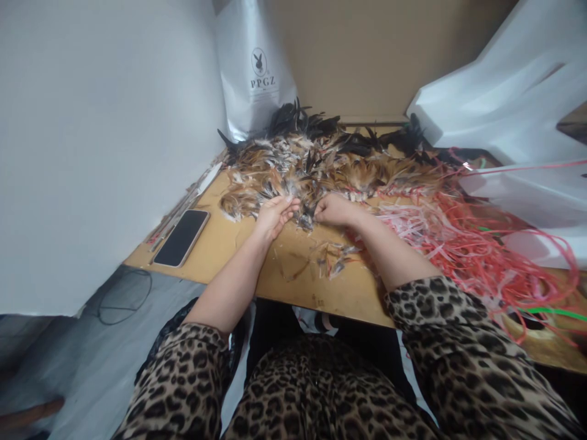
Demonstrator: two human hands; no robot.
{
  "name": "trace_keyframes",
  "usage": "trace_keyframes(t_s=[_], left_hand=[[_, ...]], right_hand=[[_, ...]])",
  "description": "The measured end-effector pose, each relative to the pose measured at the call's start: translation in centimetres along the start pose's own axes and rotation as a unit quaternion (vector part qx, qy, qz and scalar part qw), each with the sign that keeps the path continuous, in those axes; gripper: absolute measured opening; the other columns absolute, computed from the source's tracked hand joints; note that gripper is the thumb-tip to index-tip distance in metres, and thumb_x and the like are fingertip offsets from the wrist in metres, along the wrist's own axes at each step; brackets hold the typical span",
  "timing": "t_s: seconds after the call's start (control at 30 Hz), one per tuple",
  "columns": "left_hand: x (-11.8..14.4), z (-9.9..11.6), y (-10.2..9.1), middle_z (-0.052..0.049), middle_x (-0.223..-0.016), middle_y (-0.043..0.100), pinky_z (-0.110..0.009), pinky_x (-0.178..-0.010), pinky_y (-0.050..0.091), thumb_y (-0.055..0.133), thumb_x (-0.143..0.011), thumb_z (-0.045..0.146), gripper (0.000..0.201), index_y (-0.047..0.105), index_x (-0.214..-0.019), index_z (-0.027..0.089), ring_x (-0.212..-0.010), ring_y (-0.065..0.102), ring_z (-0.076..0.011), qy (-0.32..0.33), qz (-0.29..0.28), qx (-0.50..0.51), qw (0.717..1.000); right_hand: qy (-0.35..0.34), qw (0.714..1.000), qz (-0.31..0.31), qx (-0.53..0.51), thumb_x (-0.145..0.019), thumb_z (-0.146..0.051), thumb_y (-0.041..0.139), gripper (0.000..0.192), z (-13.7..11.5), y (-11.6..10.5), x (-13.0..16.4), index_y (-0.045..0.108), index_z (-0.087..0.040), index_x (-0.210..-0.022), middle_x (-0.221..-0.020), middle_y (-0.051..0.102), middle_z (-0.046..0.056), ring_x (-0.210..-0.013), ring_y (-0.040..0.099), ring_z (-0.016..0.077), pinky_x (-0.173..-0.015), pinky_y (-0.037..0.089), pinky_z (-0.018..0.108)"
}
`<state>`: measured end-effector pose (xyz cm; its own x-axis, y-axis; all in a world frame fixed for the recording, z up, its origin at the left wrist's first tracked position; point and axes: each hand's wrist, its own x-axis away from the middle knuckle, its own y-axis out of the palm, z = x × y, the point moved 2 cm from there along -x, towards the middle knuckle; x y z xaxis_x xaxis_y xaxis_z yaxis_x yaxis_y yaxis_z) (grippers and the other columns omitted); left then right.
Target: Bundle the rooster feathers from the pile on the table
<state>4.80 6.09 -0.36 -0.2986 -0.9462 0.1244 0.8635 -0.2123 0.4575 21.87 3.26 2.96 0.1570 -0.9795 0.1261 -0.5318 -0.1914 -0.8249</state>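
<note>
Feathers point(284, 153), brown and black, heaped across the desk point(284, 287); left hand point(276, 217) at their near edge, fingers loosely bent, and right hand point(337, 211) beside it, fingers curled, whether either grip pinches anything indiscernible; pink strands point(472, 256); phone point(182, 238).

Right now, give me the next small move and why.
Probably ease the right hand slightly toward the left hand: the two are apart at the near edge of the feathers, with a dark tuft lying between them.
</note>
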Motion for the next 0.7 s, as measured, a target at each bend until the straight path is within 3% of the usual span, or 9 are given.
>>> trace_keyframes(t_s=[0.1,0.27,0.5,0.7], left_hand=[[0.1,0.0,0.2,-0.005,-0.076,0.069,-0.013,-0.052,0.044,0.065,-0.073,0.018,0.010,0.063,-0.077,0.010,-0.060,0.062,-0.0055,-0.011,-0.003,0.002,1.000],[0.4,-0.1,0.5,-0.005,-0.075,0.068,-0.013,-0.052,0.044,0.063,-0.074,0.015,0.006,0.062,-0.077,0.010,-0.060,0.062,-0.0063,-0.038,-0.017,0.013,0.999],[0.6,-0.1,0.7,-0.005,-0.075,0.069,-0.013,-0.050,0.044,0.062,-0.075,0.013,0.004,0.062,-0.076,0.009,-0.060,0.063,-0.0069,-0.050,-0.033,0.022,0.998],[0.8,-0.2,1.0,-0.006,-0.079,0.070,-0.013,-0.051,0.045,0.062,-0.075,0.014,0.008,0.064,-0.082,0.010,-0.061,0.063,-0.0062,-0.064,-0.060,0.010,0.996]], right_hand=[[0.008,0.985,0.028,-0.173,-0.062,-0.020,0.062,0.008,0.2,-0.6,0.1,0.064,-0.012,-0.062,-0.050,0.056,-0.003,-0.043,0.041,0.0044,-0.044,0.031,0.017],[0.009,0.889,0.046,-0.455,-0.059,-0.030,0.072,0.023,-0.6,-1.0,0.2,0.058,-0.013,-0.064,-0.058,0.061,0.001,-0.040,0.042,0.0035,-0.035,0.027,0.016],[0.014,0.822,0.037,-0.568,-0.048,-0.029,0.081,0.035,-1.8,-0.3,0.2,0.054,-0.015,-0.065,-0.047,0.049,-0.006,-0.039,0.036,0.0025,-0.035,0.023,0.015],[0.022,0.812,0.086,-0.577,-0.045,-0.036,0.081,0.038,-1.9,0.9,-0.3,0.056,-0.014,-0.065,-0.044,0.047,-0.006,-0.040,0.036,0.0034,-0.037,0.023,0.016]])
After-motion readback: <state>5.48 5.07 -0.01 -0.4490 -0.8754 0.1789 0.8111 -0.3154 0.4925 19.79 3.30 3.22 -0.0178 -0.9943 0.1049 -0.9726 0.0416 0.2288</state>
